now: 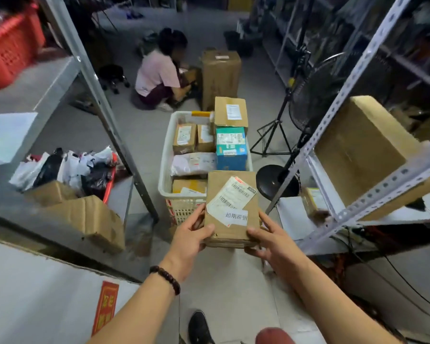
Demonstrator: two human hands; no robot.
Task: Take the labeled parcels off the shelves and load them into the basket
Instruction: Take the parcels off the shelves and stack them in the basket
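step: load parcel | grip: left hand (193,234) and right hand (268,240) clasp the near corners of the flat cardboard parcel (224,189), thumbs on top | place: held above the near right corner of the white basket (164,155), not yet in | advice: keep it level and label-up, check the hidden spot beneath, then release both hands together

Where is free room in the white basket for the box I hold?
The basket is crowded: small boxes, a pale bag and the teal box fill what shows. Its near right corner is hidden behind the held box. Bare floor lies between the basket's left wall and the shelf post.
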